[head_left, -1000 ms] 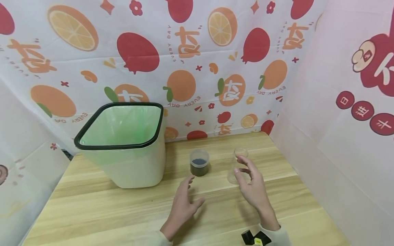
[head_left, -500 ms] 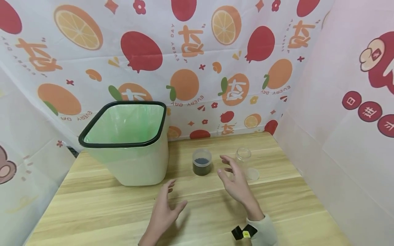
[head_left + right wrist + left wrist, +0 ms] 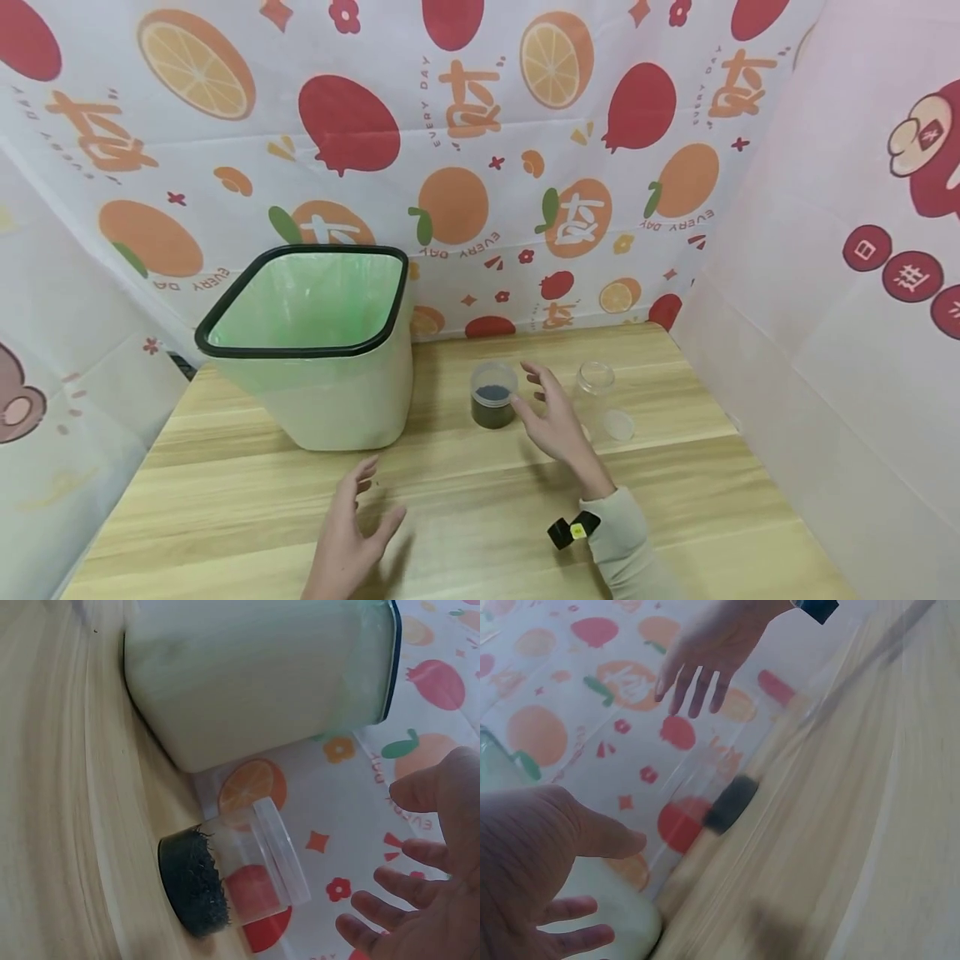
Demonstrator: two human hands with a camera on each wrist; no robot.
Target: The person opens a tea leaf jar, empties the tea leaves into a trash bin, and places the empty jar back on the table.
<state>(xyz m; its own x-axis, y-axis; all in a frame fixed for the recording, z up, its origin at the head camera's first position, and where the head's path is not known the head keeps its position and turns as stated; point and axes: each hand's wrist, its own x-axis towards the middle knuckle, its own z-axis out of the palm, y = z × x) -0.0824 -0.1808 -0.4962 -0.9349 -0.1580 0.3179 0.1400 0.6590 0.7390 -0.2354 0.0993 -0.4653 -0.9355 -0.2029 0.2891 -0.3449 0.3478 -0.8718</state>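
Note:
A clear round jar [image 3: 492, 407] stands upright on the table, dark loose bits filling its lower part. My right hand [image 3: 553, 421] is raised just to the right of it, thumb and fingers apart, with its thumb tip overlapping the jar's edge in the head view. In the right wrist view a gap shows between the jar [image 3: 225, 874] and the right fingers [image 3: 401, 904]. My left hand [image 3: 348, 529] hovers over the table front, fingers spread and holding nothing. Behind the right hand stand a taller clear empty jar [image 3: 596, 380] and a flat translucent disc [image 3: 619, 425].
A pale bin [image 3: 352, 408] with a black rim and a green-tinted liner stands on the left of the wooden table [image 3: 465, 517]. A fruit-printed cloth [image 3: 390, 208] hangs behind the table, and a whitish sheet [image 3: 787, 333] rises along the right side.
My right hand has moved left from the taller clear jar to beside the jar of dark bits. My left hand has drawn back left and toward me. The flat disc has come into sight.

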